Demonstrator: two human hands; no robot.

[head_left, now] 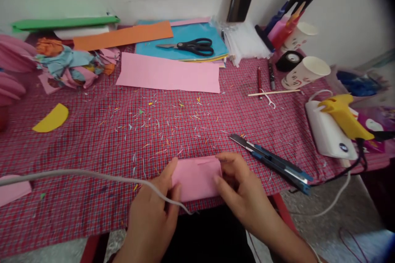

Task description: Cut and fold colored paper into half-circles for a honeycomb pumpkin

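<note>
A folded piece of pink paper [197,181] is held between both hands at the table's front edge. My left hand [156,203] pinches its left side, fingers behind and thumb in front. On the opposite side, my right hand [240,189] grips the right edge between thumb and fingers. A grey cable crosses over my left hand. Just right of my right hand lies a blue and black box cutter [271,160] with its blade out. Beyond the hands, a long pink paper strip [169,72] lies flat.
Black scissors [194,46] rest on blue sheets [148,49]. A yellow glue gun [347,115] sits on a white box at the right, near paper cups [307,72]. Crumpled paper scraps [66,63] and a yellow half-circle [52,119] lie left. Small clippings dot the checked cloth [240,111].
</note>
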